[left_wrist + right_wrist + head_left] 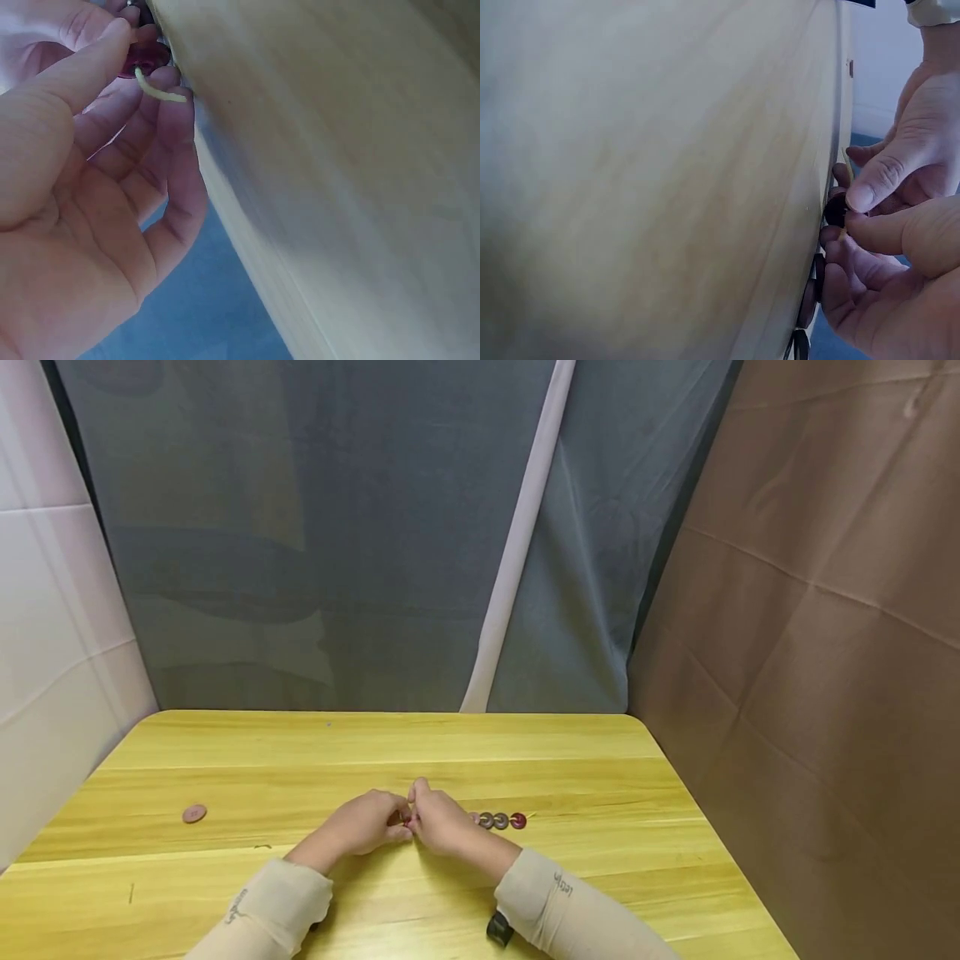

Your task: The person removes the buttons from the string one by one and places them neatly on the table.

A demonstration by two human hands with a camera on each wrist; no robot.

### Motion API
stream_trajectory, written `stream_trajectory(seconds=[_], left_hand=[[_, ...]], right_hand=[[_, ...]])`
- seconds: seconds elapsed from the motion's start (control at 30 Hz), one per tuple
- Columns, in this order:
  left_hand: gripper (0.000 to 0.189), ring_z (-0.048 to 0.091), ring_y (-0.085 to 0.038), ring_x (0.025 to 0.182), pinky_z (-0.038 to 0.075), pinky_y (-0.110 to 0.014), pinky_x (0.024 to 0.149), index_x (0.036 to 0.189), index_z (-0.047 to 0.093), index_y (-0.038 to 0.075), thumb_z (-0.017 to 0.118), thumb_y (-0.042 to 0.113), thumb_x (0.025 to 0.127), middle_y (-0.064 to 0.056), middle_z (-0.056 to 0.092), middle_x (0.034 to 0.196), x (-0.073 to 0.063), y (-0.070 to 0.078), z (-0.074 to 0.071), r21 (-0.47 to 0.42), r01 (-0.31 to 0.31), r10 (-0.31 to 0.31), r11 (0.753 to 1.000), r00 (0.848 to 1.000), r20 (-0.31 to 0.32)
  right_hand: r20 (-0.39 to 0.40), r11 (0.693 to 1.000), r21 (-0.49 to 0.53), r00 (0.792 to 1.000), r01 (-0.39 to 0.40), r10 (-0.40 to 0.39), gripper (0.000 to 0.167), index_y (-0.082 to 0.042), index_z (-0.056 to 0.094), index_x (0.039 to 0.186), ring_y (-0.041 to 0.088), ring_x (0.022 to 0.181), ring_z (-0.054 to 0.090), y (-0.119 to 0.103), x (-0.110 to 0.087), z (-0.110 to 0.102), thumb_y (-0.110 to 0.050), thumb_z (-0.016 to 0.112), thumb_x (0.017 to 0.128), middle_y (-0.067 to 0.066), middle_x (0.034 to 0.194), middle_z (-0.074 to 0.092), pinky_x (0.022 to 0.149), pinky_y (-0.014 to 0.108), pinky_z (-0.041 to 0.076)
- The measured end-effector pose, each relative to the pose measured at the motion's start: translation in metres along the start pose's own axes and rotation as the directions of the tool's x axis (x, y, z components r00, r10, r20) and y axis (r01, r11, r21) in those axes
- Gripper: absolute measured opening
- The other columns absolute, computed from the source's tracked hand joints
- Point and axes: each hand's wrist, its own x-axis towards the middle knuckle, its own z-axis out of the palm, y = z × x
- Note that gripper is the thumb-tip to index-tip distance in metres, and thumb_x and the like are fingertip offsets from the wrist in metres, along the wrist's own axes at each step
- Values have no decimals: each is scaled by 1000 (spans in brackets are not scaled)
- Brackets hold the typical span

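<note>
Over the middle of the table my left hand (pixel 367 822) and right hand (pixel 442 820) meet at the fingertips. A dark red button (pixel 148 58) sits between my left thumb and fingers. A pale yellow cord (pixel 159 93) passes through it, its loose end curving out over the left fingers. In the right wrist view, my right thumb and finger pinch the cord right beside the button, partly hiding the spot. To the right of my right hand, a row of buttons lies on the table: a pinkish one partly covered, two grey-brown buttons (pixel 493 820) and a red button (pixel 518 820).
A loose pink button (pixel 194 813) lies on the left of the wooden table (pixel 360 743). Small dark marks show near it. Grey curtain (pixel 412 527) hangs behind, brown cloth (pixel 825 652) at the right, and white cloth (pixel 67 610) at the left.
</note>
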Motion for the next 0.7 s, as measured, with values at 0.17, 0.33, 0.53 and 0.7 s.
stream_trajectory(seconds=[0.17,0.33,0.53,0.7], left_hand=[[22,46,-6,66,41,-25,62,85,64,12,85,14,81,8,53,72,-1,0,-1,-76,-19,20,997,1000,5],[28,47,-7,66,42,-25,61,84,62,11,88,9,76,6,55,73,-2,0,-2,-141,-9,11,990,1000,14],[29,48,-8,65,43,-24,61,85,61,10,88,4,76,5,56,73,-1,0,-3,-166,11,-8,986,1000,22],[29,49,-8,66,43,-25,61,85,61,10,88,5,76,5,56,73,-1,1,-4,-162,25,-22,987,1000,21]], right_hand=[[10,999,7,999,-41,41,27,-18,47,108,6,68,53,-1,0,2,-11,70,97,-12,76,57,75,74,44],[37,998,11,997,-68,68,23,-18,49,108,8,65,53,-2,0,2,-17,70,97,-9,74,58,80,82,39],[33,996,-65,998,-57,60,19,-18,57,88,5,70,51,-3,0,2,-24,74,94,-11,79,57,78,66,46],[43,994,-113,999,-12,17,27,-19,62,71,4,64,47,-4,1,2,-22,74,95,-12,71,55,70,44,46]])
